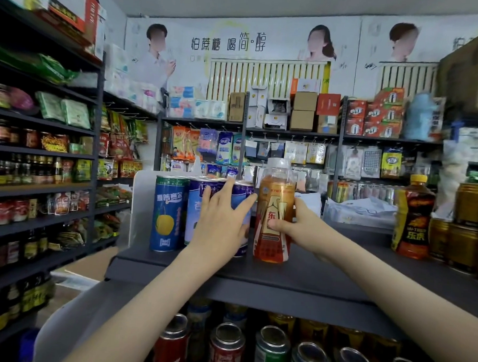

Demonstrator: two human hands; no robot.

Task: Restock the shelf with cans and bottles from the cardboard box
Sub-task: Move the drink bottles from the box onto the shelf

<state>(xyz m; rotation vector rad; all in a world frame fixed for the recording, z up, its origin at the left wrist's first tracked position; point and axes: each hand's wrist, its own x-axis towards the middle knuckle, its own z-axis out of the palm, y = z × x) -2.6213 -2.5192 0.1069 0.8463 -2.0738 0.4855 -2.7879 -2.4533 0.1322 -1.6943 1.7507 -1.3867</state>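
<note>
right hand (296,225) grips orange bottle (275,210); left hand (222,218) spread on blue cans (203,206).

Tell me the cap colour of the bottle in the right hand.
White cap, seen in the head view.

Wall poster (228,44) reads "怕蔗糖 喝简醇"; orange bottle (273,224) shows "东".
</note>
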